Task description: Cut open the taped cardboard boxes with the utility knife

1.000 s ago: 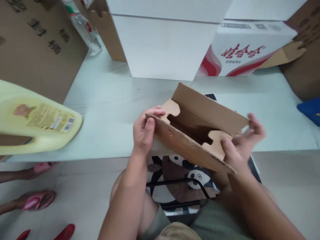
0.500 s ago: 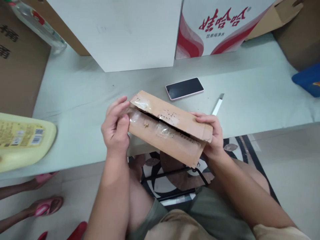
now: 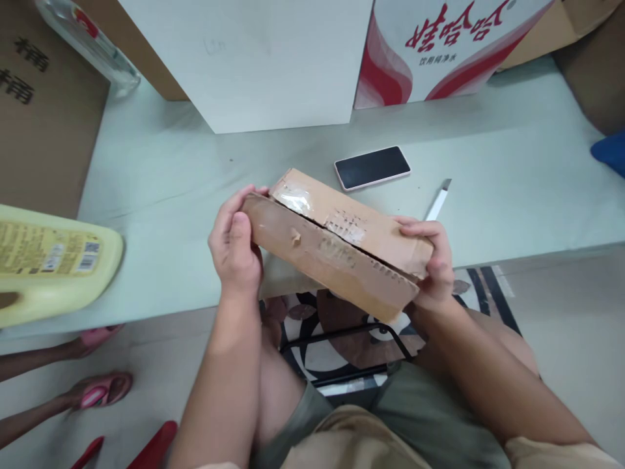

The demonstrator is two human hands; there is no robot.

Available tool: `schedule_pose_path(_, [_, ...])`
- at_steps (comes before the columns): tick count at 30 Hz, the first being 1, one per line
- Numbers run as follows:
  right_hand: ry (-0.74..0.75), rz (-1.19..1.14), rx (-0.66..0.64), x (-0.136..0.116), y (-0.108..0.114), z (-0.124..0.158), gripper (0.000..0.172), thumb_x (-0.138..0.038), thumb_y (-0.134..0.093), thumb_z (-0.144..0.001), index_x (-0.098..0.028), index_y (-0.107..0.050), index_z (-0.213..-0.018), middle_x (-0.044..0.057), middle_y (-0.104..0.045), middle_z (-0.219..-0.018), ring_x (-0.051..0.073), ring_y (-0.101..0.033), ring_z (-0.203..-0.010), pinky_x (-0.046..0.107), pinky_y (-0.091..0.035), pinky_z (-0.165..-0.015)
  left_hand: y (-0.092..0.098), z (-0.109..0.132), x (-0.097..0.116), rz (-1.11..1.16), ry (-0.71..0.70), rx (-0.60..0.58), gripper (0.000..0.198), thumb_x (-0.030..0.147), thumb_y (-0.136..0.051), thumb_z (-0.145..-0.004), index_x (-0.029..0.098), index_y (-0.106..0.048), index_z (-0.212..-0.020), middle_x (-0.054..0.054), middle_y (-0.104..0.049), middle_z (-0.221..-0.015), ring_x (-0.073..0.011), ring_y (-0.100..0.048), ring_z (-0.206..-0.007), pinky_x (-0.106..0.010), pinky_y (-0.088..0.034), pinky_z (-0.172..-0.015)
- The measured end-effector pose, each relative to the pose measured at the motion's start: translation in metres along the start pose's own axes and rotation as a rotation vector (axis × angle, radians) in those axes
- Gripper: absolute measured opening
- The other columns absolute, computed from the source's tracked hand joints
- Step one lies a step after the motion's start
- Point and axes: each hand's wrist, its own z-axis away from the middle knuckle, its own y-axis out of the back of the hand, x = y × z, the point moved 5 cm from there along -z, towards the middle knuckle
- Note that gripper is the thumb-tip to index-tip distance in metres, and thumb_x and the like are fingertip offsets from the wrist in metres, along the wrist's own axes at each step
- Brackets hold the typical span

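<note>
The carton (image 3: pixel 336 244) is held over the near edge of the table (image 3: pixel 166 176), slanting so that its right end comes nearer the person; whether it touches the table I cannot tell. Its two long flaps almost meet, with a dark slit between them, and clear tape clings to the far one. The left grip (image 3: pixel 237 244) is wrapped round the carton's left end, thumb on the near flap. The right grip (image 3: pixel 436 267) clasps its right end, fingers over the far flap, thumb hidden. Just beyond the carton lies a phone (image 3: pixel 372 168); beyond its right end, a knife (image 3: pixel 438 200). A white box (image 3: pixel 278 65) stands farther behind the carton, and a yellow jug (image 3: pixel 102 267) lies well to its left.
</note>
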Motion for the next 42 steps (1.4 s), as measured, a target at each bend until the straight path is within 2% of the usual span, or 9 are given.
schedule_pose_path(3, [-0.008,-0.052,0.001,0.0,0.0,-0.001,0.044,-0.073,-0.065,-0.083,-0.033,-0.068,-0.101,0.005,-0.076,-0.117,0.03,-0.073,-0.108,0.048,-0.06,-0.092,0.0,0.0,-0.001,0.005,-0.019,0.02,0.024,0.046,-0.074,-0.091,0.029,-0.08,-0.106,-0.001,-0.079,-0.104,-0.0178,-0.073,-0.101,-0.032,-0.057,-0.096])
schedule_pose_path(7, [-0.02,-0.075,0.022,0.005,0.001,0.0,0.04,-0.067,-0.073,-0.08,-0.033,-0.069,-0.099,0.005,-0.077,-0.115,0.029,-0.074,-0.105,0.047,-0.06,-0.089,0.001,-0.001,0.001,-0.117,-0.057,0.001,0.022,0.041,-0.075,-0.092,0.033,-0.078,-0.111,0.001,-0.076,-0.119,-0.0182,-0.068,-0.119,-0.034,-0.049,-0.113])
schedule_pose_path(11, [-0.013,-0.088,0.027,0.009,0.002,0.0,0.037,-0.062,-0.075,-0.079,-0.032,-0.069,-0.099,0.005,-0.077,-0.115,0.028,-0.073,-0.104,0.046,-0.06,-0.087,0.0,-0.003,0.005,-0.22,-0.102,-0.1,0.017,0.033,-0.067,-0.097,0.036,-0.083,-0.103,0.004,-0.075,-0.123,-0.0191,-0.063,-0.128,-0.037,-0.043,-0.122])
schedule_pose_path(14, [-0.007,-0.108,0.017,0.008,0.001,0.0,0.037,-0.062,-0.074,-0.081,-0.032,-0.068,-0.101,0.005,-0.076,-0.115,0.027,-0.073,-0.104,0.044,-0.059,-0.087,0.0,-0.008,0.004,-0.269,-0.154,-0.166,0.021,0.03,-0.065,-0.098,0.038,-0.084,-0.101,0.003,-0.076,-0.123,-0.0198,-0.065,-0.126,-0.039,-0.047,-0.119])
schedule_pose_path(19, [0.013,-0.185,-0.021,0.003,-0.003,-0.001,0.042,-0.069,-0.064,-0.087,-0.032,-0.068,-0.104,0.005,-0.074,-0.118,0.027,-0.071,-0.107,0.045,-0.059,-0.09,0.005,-0.016,-0.001,-0.275,-0.28,-0.237,0.019,0.04,-0.067,-0.098,0.036,-0.084,-0.104,-0.001,-0.078,-0.119,-0.0223,-0.07,-0.118,-0.042,-0.055,-0.109])
schedule_pose_path(26, [-0.066,-0.164,-0.022,0.007,-0.005,0.003,0.058,-0.078,-0.063,-0.081,-0.033,-0.057,-0.117,0.007,-0.071,-0.118,0.031,-0.07,-0.113,0.052,-0.058,-0.095,0.006,-0.016,-0.005,-0.22,-0.286,-0.244,0.02,0.04,-0.066,-0.098,0.034,-0.084,-0.106,-0.001,-0.078,-0.121,-0.0221,-0.07,-0.12,-0.043,-0.054,-0.109])
schedule_pose_path(30, [-0.087,-0.193,-0.03,0.008,-0.008,0.005,0.059,-0.081,-0.057,-0.083,-0.034,-0.056,-0.118,0.006,-0.07,-0.115,0.032,-0.069,-0.116,0.054,-0.057,-0.098,0.006,-0.015,-0.005,-0.229,-0.306,-0.241,0.022,0.037,-0.064,-0.099,0.034,-0.082,-0.11,-0.001,-0.079,-0.121,-0.0221,-0.07,-0.12,-0.042,-0.053,-0.109])
schedule_pose_path(38, [-0.175,-0.197,0.061,0.016,-0.004,0.006,0.05,-0.073,-0.067,-0.08,-0.031,-0.066,-0.106,0.004,-0.071,-0.11,0.025,-0.068,-0.1,0.041,-0.058,-0.087,0.006,-0.016,-0.005,-0.2,-0.234,-0.249,0.023,0.028,-0.063,-0.094,0.033,-0.085,-0.1,0.0,-0.079,-0.117,-0.0247,-0.071,-0.117,-0.045,-0.055,-0.109])
schedule_pose_path(42, [-0.191,-0.175,0.096,0.02,-0.002,0.006,0.052,-0.077,-0.064,-0.081,-0.03,-0.067,-0.103,0.003,-0.069,-0.103,0.023,-0.067,-0.091,0.04,-0.058,-0.086,0.005,-0.017,-0.004,-0.226,-0.232,-0.253,0.022,0.031,-0.063,-0.094,0.032,-0.084,-0.098,-0.001,-0.079,-0.116,-0.0249,-0.071,-0.116,-0.045,-0.055,-0.109])
